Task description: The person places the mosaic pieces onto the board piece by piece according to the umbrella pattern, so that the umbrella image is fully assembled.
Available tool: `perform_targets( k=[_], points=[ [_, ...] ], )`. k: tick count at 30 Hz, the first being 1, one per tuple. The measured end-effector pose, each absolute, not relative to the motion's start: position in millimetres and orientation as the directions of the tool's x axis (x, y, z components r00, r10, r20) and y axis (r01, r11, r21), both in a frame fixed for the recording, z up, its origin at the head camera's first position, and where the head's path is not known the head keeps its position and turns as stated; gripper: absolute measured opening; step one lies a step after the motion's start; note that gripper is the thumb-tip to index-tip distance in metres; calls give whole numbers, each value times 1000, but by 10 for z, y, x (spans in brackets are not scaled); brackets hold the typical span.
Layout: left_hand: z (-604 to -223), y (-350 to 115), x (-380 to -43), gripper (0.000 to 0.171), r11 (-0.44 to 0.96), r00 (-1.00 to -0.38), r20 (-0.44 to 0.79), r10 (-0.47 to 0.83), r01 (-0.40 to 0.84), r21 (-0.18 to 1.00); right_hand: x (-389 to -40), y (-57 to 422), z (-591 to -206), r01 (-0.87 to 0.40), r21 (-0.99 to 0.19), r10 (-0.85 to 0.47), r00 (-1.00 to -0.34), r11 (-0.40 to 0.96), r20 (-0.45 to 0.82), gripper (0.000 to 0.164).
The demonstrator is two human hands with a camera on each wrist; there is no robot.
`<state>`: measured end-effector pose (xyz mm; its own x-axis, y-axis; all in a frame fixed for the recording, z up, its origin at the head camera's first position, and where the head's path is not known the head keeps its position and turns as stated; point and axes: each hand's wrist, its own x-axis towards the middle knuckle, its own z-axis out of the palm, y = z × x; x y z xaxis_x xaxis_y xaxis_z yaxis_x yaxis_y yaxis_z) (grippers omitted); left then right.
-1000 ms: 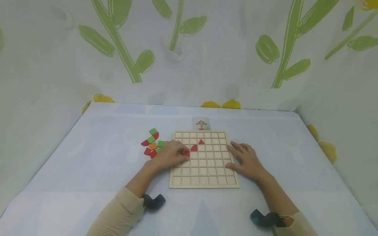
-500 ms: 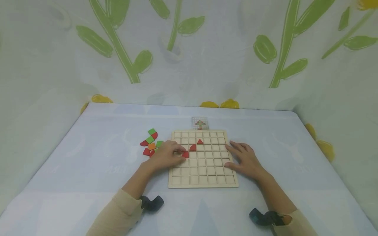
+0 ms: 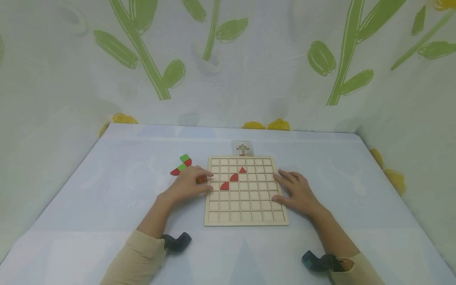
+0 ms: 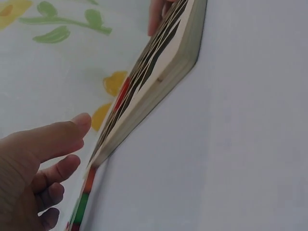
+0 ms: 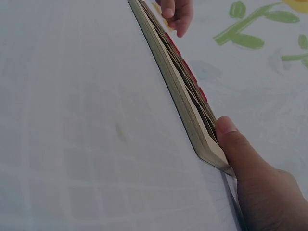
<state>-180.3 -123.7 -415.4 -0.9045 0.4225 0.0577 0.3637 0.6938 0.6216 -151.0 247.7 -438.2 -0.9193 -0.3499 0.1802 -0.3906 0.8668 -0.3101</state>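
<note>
A pale wooden grid board [image 3: 246, 217] lies on the table. Three red pieces sit in its cells on a diagonal: a triangle [image 3: 242, 170], then a quarter-round piece [image 3: 234, 177] and another quarter-round piece [image 3: 225, 186] lower left. My left hand [image 3: 187, 184] hovers over the loose pieces at the board's left edge, thumb and fingers apart, with nothing between them. An orange piece [image 3: 201, 179] shows beneath its fingers; other pieces are hidden under the hand. My right hand [image 3: 297, 194] rests on the board's right edge, its thumb [image 5: 230, 132] touching the rim in the right wrist view.
Beyond the hand lie green and red loose pieces, among them a green square [image 3: 185, 157] and a red rounded piece [image 3: 175, 172]. A small printed card [image 3: 242, 148] with a gridded picture touches the board's far side. A patterned wall [image 3: 263, 79] stands behind the table.
My left hand has let go of the red quarter-round piece, which now lies in its cell, and has moved left off the grid over the loose pieces. The right hand has stayed put.
</note>
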Motion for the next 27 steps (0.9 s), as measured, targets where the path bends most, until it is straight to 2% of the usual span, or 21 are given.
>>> perform_targets(
  k=[5,15,27],
  points=[
    [-4091,-1395,-1827,39,686,-915,43,402,332,648,-1519,2478,-4390,-392,-314,-351,-919,865,181,74],
    [-4059,-1655,-1870,45,689,-949,-84,302,157,707,-1517,2493,-4398,-402,-322,-360,-915,857,183,73],
    [-4115,-1960,-1921,43,705,-945,-142,294,114,700,-1510,2478,-4382,-383,-327,-352,-923,864,153,74]
  ],
)
